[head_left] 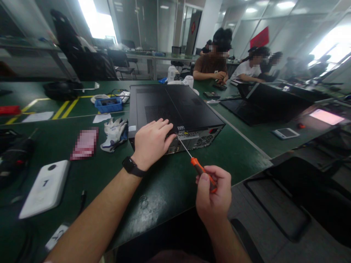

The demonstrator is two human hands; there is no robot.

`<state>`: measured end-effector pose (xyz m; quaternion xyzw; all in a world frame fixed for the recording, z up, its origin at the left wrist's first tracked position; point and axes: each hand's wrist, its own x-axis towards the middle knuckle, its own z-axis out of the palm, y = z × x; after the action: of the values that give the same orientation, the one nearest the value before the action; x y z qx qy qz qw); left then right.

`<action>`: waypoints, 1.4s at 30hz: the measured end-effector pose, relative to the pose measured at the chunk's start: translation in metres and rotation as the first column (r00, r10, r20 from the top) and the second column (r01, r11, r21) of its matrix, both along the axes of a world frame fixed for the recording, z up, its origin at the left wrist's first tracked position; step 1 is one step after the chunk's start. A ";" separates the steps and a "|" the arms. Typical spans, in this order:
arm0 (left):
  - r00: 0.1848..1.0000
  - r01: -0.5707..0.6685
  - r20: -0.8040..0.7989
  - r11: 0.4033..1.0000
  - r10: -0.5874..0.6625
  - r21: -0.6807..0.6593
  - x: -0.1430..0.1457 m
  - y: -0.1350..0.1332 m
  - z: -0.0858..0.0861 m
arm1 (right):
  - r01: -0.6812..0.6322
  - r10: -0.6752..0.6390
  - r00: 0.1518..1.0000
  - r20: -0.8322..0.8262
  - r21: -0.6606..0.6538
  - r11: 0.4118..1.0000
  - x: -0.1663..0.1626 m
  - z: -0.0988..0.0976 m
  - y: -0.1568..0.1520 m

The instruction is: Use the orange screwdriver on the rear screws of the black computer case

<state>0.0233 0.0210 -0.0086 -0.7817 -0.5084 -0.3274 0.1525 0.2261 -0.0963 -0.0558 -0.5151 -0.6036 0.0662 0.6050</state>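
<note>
A black desktop computer case (192, 109) lies flat on the green table, its rear panel with a round fan grille (205, 140) facing me. My left hand (155, 137) rests on the case's near edge, fingers stretched over the top and thumb close to the screwdriver's tip. Wrapped in my right hand (215, 186) is an orange and dark-grey screwdriver (199, 167). Its thin shaft slants up and away to the rear panel, beside my left thumb. Whether the tip sits in a screw is too small to tell.
Left of the case are work gloves (113, 134), a blue bin (108, 105), a pink packet (85, 144) and a white power bank (45, 188). Rightward lie an open black case (268, 100) and a phone (285, 133). A chair (298, 186) stands right; people (211, 65) sit opposite.
</note>
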 end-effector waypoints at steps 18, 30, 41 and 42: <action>1.000 0.011 0.003 1.000 -0.011 -0.013 -0.001 0.000 0.000 | 0.044 -0.044 0.999 0.022 -0.013 0.999 0.001 0.006 0.000; 1.000 0.004 -0.003 1.000 -0.004 -0.030 0.001 -0.002 0.003 | -0.011 0.010 0.994 0.106 0.016 1.000 0.004 0.012 0.001; 1.000 0.018 0.020 0.999 -0.017 -0.047 0.000 -0.003 0.002 | -0.057 0.061 0.996 0.072 -0.056 0.997 0.011 0.007 0.001; 1.000 0.016 0.018 0.999 -0.015 -0.047 0.000 -0.003 0.002 | -0.061 0.064 0.996 0.067 -0.046 0.997 0.011 0.007 0.001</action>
<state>0.0236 0.0179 -0.0063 -0.7861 -0.5113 -0.3234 0.1267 0.2369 -0.0955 -0.0484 -0.5111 -0.6381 0.0806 0.5702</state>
